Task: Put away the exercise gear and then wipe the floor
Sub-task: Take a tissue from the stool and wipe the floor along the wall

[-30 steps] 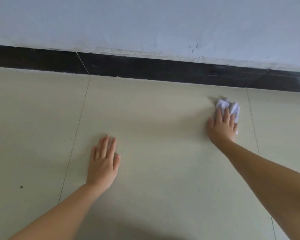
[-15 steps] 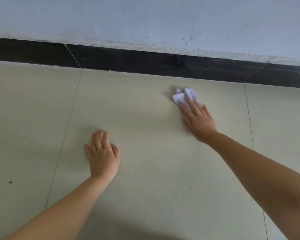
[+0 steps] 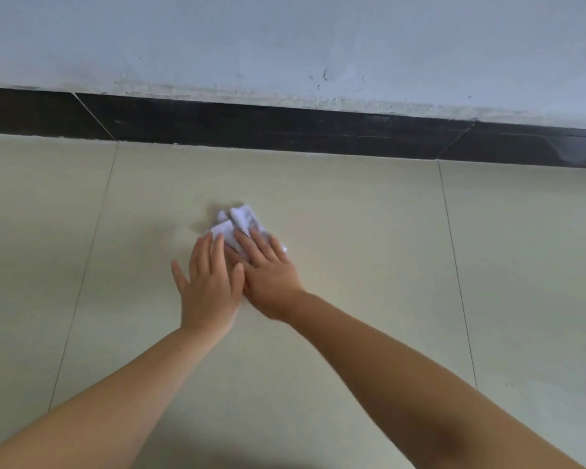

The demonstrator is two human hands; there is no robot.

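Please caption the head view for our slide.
Right hand presses a crumpled white cloth on the beige tiled floor.

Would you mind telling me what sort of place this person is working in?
Probably an indoor room, at the foot of a wall: pale floor tiles with thin grout lines, a dark skirting board, and a scuffed painted wall. Which room cannot be told.

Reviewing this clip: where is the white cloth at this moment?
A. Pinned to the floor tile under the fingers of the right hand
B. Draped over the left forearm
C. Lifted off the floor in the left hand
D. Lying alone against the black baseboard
A. The crumpled white cloth lies on the floor tile with the right hand pressing flat on its near edge; the left hand rests flat beside it.
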